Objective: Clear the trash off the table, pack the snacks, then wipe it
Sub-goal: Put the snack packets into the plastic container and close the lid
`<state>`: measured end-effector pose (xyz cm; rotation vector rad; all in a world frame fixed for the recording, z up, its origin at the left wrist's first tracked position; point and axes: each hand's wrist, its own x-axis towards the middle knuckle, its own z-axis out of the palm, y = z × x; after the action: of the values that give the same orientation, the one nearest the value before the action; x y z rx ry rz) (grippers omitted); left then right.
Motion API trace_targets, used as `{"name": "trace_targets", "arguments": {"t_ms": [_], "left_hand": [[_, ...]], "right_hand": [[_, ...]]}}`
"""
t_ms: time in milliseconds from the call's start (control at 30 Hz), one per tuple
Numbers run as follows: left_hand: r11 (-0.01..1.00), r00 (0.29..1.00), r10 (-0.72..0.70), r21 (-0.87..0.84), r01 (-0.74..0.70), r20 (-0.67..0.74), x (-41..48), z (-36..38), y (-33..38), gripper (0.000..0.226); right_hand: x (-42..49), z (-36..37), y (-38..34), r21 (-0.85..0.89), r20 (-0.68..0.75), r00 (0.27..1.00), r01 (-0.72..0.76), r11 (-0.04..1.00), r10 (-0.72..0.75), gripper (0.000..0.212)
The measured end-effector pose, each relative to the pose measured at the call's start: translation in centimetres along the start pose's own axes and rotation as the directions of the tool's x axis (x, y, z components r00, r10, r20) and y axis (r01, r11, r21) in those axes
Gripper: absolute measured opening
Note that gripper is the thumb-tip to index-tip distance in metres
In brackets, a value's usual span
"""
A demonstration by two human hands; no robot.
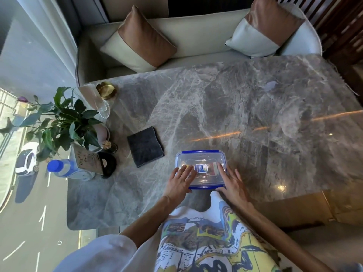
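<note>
Both hands are pressing flat on the lid of the clear snack box (201, 168), the left hand (181, 178) and right hand (232, 183) lying spread on its two sides, fingers stretched and gripping nothing, probably to be snapping the lid shut. Beyond the left hand a folded dark cloth (145, 146) is waiting on the grey marble table (255, 99), and a cushioned sofa (188, 36) is standing behind it.

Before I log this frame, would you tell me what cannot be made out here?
Head view only:
- Snacks inside the container: blurred by the clear lid.
- Front latches: covered by the left hand and right hand.
- Card text: too small.
- Vase: behind the plant.
</note>
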<state>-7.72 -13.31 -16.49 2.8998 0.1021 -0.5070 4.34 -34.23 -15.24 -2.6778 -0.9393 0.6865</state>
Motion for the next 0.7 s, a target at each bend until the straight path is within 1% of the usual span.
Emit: {"name": "trace_targets", "arguments": {"t_ms": [33,67,100,133,167,200,233,267,300,333,367,400,433,467,500,600,700], "left_hand": [[0.999,0.999,0.006,-0.033,-0.007,-0.034,0.1,-0.2,-0.1,0.073],[0.995,0.996,-0.004,-0.097,-0.005,-0.089,0.2,-0.6,-0.2,0.064],[0.98,0.987,-0.046,-0.196,0.015,-0.154,0.3,-1.2,-0.2,0.054],[0.949,0.969,-0.127,-0.311,0.056,-0.213,0.4,-1.8,-0.3,0.047],[0.904,0.938,-0.237,-0.412,0.116,-0.255,0.5,-2.4,-0.4,0.044],[0.843,0.894,-0.367,-0.499,0.202,-0.258,0.6,-2.8,-0.5,0.044],[0.75,0.843,-0.499,-0.588,0.304,-0.201,0.7,-3.2,-0.7,0.045],[0.616,0.79,-0.608,-0.676,0.405,-0.08,0.8,-3.6,-0.9,0.047],[0.449,0.742,-0.666,-0.75,0.485,0.081,0.8,-3.9,-1.0,0.049],[0.279,0.707,-0.667,-0.799,0.532,0.237,0.9,-4.2,-1.0,0.05],[0.125,0.689,-0.63,-0.829,0.545,0.358,0.9,-4.4,-0.8,0.048],[-0.011,0.677,-0.593,-0.845,0.534,0.436,0.9,-4.6,-0.4,0.045],[-0.13,0.663,-0.57,-0.85,0.511,0.485,0.8,-4.7,0.1,0.042],[-0.219,0.646,-0.564,-0.848,0.482,0.514,0.6,-4.7,0.6,0.041],[-0.27,0.629,-0.572,-0.845,0.462,0.527,0.5,-4.6,1.1,0.041],[-0.332,0.609,-0.579,-0.839,0.431,0.542,0.3,-4.2,1.9,0.047],[-0.332,0.618,-0.591,-0.855,0.399,0.518,-0.3,-4.0,2.1,0.048]], "right_hand": [[-0.1,-0.1,-0.1,0.03,0.018,1.0,-0.001,1.0,0.001,0.101],[-0.2,-0.3,-0.3,0.109,0.024,1.0,-0.005,0.994,0.002,0.095],[-0.4,-0.6,-0.4,0.228,0.013,1.0,-0.013,0.974,0.01,0.088],[-0.5,-1.0,-0.5,0.361,-0.014,0.999,-0.025,0.932,0.032,0.08],[-0.6,-1.4,-0.5,0.476,-0.038,0.996,-0.053,0.878,0.081,0.071],[-0.5,-2.0,-0.6,0.567,-0.041,0.986,-0.112,0.816,0.164,0.064],[-0.2,-2.6,-0.7,0.643,-0.006,0.963,-0.202,0.739,0.268,0.06],[0.2,-3.2,-0.8,0.709,0.066,0.928,-0.302,0.637,0.367,0.059],[0.8,-3.8,-0.7,0.769,0.172,0.883,-0.397,0.501,0.436,0.059],[1.3,-4.3,-0.6,0.81,0.297,0.836,-0.477,0.343,0.461,0.058],[1.8,-4.8,-0.5,0.815,0.422,0.793,-0.544,0.2,0.44,0.057],[2.2,-5.2,-0.3,0.795,0.512,0.763,-0.595,0.12,0.395,0.055],[2.5,-5.5,-0.2,0.771,0.559,0.75,-0.627,0.112,0.353,0.052],[2.7,-5.7,-0.1,0.757,0.577,0.75,-0.64,0.132,0.325,0.049],[2.9,-5.8,0.2,0.749,0.579,0.754,-0.642,0.161,0.31,0.045],[3.5,-5.5,1.0,0.736,0.577,0.765,-0.639,0.224,0.287,0.041],[4.1,-5.3,1.3,0.732,0.571,0.769,-0.635,0.245,0.287,0.047]]}}
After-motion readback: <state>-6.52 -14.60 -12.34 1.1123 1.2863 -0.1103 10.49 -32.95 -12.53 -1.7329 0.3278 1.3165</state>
